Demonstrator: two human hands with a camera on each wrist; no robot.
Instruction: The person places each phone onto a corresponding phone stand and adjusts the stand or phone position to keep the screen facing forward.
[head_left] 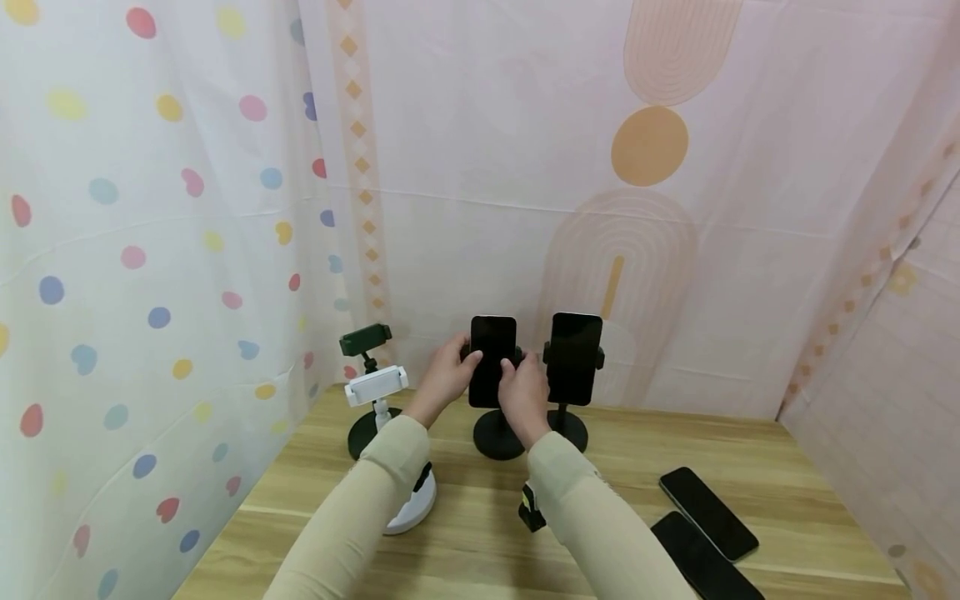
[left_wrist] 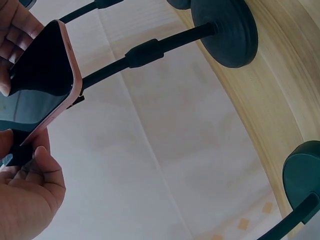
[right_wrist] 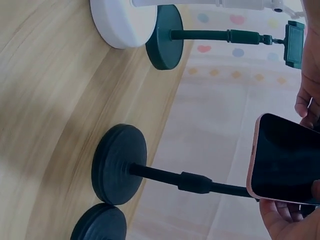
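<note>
A smartphone [head_left: 492,358] with a black screen and a pink edge [right_wrist: 253,155] stands upright in the clamp of a black phone stand [head_left: 498,436]. My left hand [head_left: 447,372] pinches the clamp's side arm [left_wrist: 20,155] at the phone's left edge, thumb in front and fingers curled behind. At the right edge my right hand [head_left: 525,392] grips the phone, its thumb over the front and its fingers behind, near the other clamp arm. The phone hides the middle of the clamp.
Just right, a second phone [head_left: 575,358] sits in another black stand. To the left stand a green phone stand [head_left: 365,339] and a white one [head_left: 377,385]. Two phones [head_left: 708,512] lie at the table's right. A small black object [head_left: 531,508] is beside my right sleeve. Curtains [head_left: 480,125] enclose the table.
</note>
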